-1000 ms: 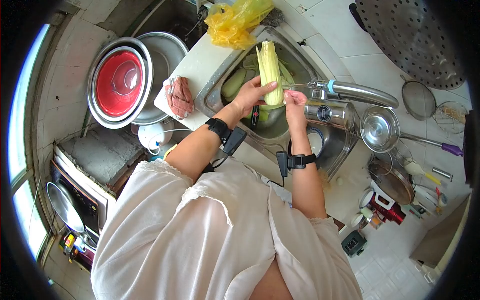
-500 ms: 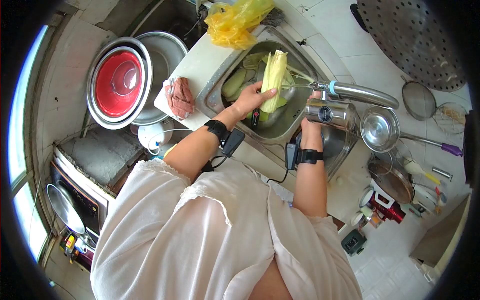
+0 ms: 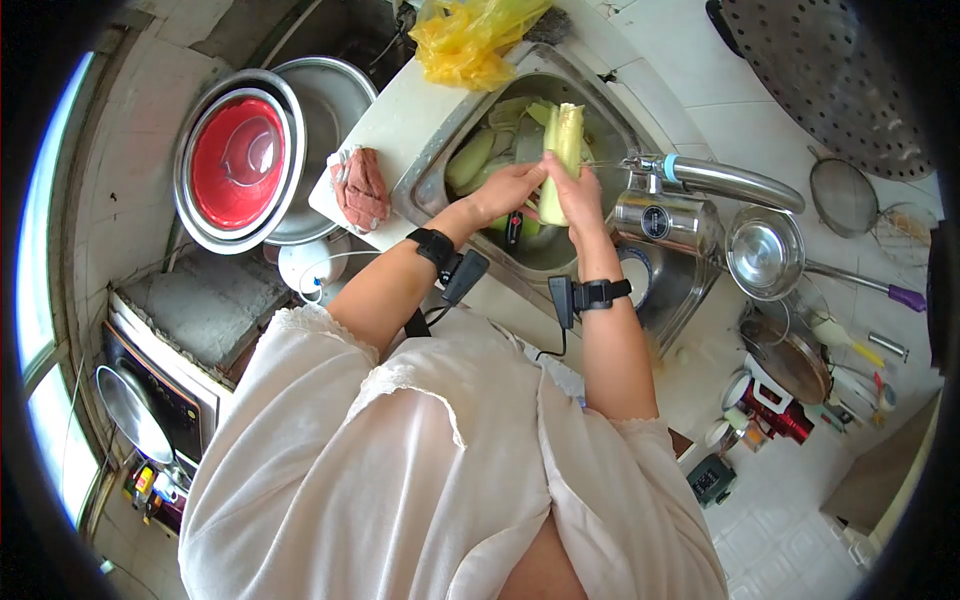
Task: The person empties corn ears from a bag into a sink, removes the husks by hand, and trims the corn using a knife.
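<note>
Over the metal sink (image 3: 420,170), my right hand (image 3: 577,198) grips a long, pale yellow-green vegetable (image 3: 565,135), possibly an ear of corn in its husk. It is held roughly upright with its cut-looking end away from me. At its near left side, the bent fingers of my left hand (image 3: 508,190) press against it; the fingertips are partly hidden. Pale green leafy pieces (image 3: 470,160) lie in the basin to the left. Below my left hand is a black handle with a red mark (image 3: 513,230), its other end hidden.
The faucet (image 3: 650,172) reaches in from the right, with a thin stream towards the vegetable. Near it are a steel cup-shaped fitting (image 3: 655,222) and a ladle (image 3: 765,255). A yellow plastic bag (image 3: 465,45), a pink cloth (image 3: 360,190) and nested basins (image 3: 235,165) stand left of the sink.
My right hand has moved from beside the faucet onto the vegetable. My left hand has shifted from around it to its near left side. The vegetable has moved slightly right.
</note>
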`<state>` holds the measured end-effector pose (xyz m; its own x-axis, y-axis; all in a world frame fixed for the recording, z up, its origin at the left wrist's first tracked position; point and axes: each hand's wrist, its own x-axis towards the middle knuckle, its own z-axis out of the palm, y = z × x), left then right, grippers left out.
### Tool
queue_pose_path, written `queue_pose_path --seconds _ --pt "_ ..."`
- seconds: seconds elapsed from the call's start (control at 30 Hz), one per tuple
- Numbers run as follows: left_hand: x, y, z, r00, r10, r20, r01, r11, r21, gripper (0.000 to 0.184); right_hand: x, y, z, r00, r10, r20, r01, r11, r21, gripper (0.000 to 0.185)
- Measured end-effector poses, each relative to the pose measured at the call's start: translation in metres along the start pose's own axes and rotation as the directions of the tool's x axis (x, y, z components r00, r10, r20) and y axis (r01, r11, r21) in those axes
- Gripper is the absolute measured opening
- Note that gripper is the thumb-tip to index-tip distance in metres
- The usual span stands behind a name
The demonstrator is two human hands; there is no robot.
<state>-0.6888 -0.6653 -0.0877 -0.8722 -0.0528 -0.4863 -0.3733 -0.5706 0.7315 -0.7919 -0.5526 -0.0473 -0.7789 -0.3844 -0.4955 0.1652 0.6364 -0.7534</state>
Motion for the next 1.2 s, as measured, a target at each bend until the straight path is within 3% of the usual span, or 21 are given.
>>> queue_pose_path --seconds 0.03,0.1,0.13,0.23,0.27,0.3,0.37,0.43,0.47,0.53,0.63,0.7,0.77,0.8,0.87,0.9,0.97,1.1,1.17,1.2 --pt "0.000 -0.001 0.002 1.000 -0.001 -0.008 0.001 1.000 -0.001 0.049 0.001 0.000 0.002 1.000 -0.001 0.008 0.001 1.000 0.001 0.046" --pt "-0.002 -0.001 0.004 0.997 0.029 -0.072 -0.015 0.982 0.190 0.046 0.007 0.002 0.000 0.996 0.067 -0.063 -0.039 0.930 0.366 0.055" --pt "-0.003 -0.004 0.004 0.996 0.026 -0.080 -0.011 0.982 0.187 0.046 0.016 0.007 -0.003 0.995 0.065 -0.077 -0.021 0.883 0.469 0.054" --pt "-0.007 -0.002 0.014 0.981 0.169 -0.094 -0.165 0.985 0.051 0.045 0.028 0.006 -0.021 0.994 0.108 -0.028 -0.084 0.887 0.453 0.053" --pt "-0.006 0.000 0.021 0.964 0.182 -0.196 -0.184 0.983 0.006 0.039 0.028 0.005 -0.023 0.993 0.112 -0.031 -0.086 0.887 0.453 0.053" --pt "-0.001 -0.005 0.020 0.966 0.177 -0.191 -0.180 0.984 0.002 0.039 0.023 -0.001 -0.024 0.990 0.134 0.053 -0.143 0.884 0.444 0.052" --pt "0.016 -0.014 0.014 0.949 0.264 -0.174 -0.235 0.957 0.169 0.031 0.020 -0.005 -0.025 0.979 0.153 0.135 -0.197 0.880 0.432 0.052" --pt "0.013 -0.006 0.015 0.951 0.237 -0.197 -0.210 0.967 0.147 0.021 0.023 -0.001 -0.026 0.980 0.139 0.145 -0.194 0.844 0.500 0.049" --pt "0.014 -0.008 0.013 0.943 0.237 -0.235 -0.221 0.971 0.090 0.019 0.038 0.023 -0.024 0.993 0.080 0.081 -0.114 0.772 0.625 0.049" --pt "0.008 -0.009 0.004 0.952 0.202 -0.229 -0.226 0.971 -0.084 0.013 0.034 0.023 -0.026 0.992 0.106 0.068 -0.124 0.746 0.655 0.051" --pt "-0.002 -0.008 0.002 0.955 0.120 -0.272 -0.123 0.992 0.004 0.012 0.031 0.025 -0.028 0.988 0.149 0.047 -0.143 0.740 0.657 0.057" --pt "-0.009 -0.010 0.001 0.948 0.080 -0.309 -0.096 0.995 -0.037 0.013 0.031 0.025 -0.025 0.995 0.073 -0.062 -0.001 0.660 0.751 0.059" --pt "-0.013 -0.014 -0.003 0.933 -0.001 -0.359 0.040 0.994 0.100 0.017 0.035 0.022 -0.035 0.987 0.155 -0.035 -0.062 0.575 0.815 0.061" --pt "-0.012 -0.015 -0.004 0.934 -0.004 -0.356 0.044 0.994 0.103 0.017 0.029 0.015 -0.034 0.990 0.125 -0.070 -0.019 0.598 0.801 0.061" --pt "-0.004 -0.013 -0.006 0.909 0.178 -0.376 0.037 0.866 0.498 0.026 0.015 0.008 -0.024 0.975 0.087 -0.203 0.106 0.623 0.775 0.061" --pt "0.000 -0.010 -0.004 0.909 0.180 -0.376 0.033 0.868 0.495 0.026 0.013 0.007 -0.017 0.953 0.078 -0.294 0.183 0.625 0.759 0.061" --pt "0.007 -0.006 0.000 0.858 0.373 -0.354 -0.005 0.695 0.719 0.030 0.017 0.020 -0.008 0.926 0.049 -0.374 0.244 0.680 0.692 0.060" --pt "0.037 -0.004 -0.001 0.843 0.436 -0.315 -0.026 0.618 0.785 0.028 -0.005 0.023 -0.003 0.934 -0.024 -0.358 0.260 0.732 0.630 0.053" --pt "0.055 -0.003 -0.001 0.790 0.558 -0.253 -0.063 0.485 0.873 0.025 -0.017 0.012 0.000 0.885 -0.065 -0.462 0.362 0.721 0.591 0.055" --pt "0.061 -0.002 0.001 0.791 0.556 -0.255 -0.060 0.485 0.872 0.025 -0.017 0.012 0.000 0.886 -0.064 -0.459 0.359 0.721 0.593 0.055"
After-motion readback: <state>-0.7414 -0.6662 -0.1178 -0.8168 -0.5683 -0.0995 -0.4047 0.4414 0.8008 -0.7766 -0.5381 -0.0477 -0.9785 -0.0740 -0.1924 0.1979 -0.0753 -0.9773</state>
